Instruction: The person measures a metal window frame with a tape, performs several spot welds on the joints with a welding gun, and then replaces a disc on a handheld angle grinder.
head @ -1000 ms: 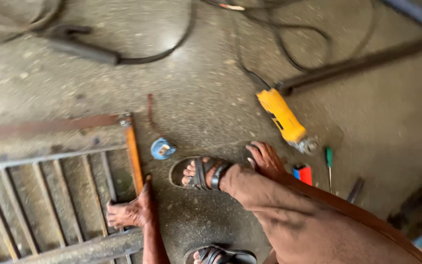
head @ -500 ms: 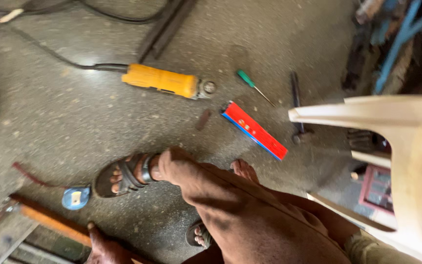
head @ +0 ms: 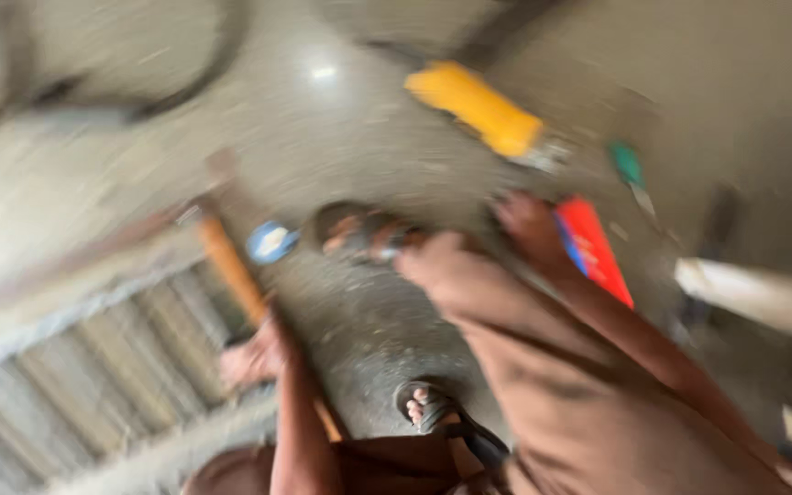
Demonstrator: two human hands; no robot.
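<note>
Right hand (head: pixel 529 225) touches red level (head: pixel 595 249).

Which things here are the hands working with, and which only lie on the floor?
In hand:
left hand at the orange bar on the metal grille
right hand beside the red flat tool

Lying about:
yellow grinder
green screwdriver
blue tape measure
</note>
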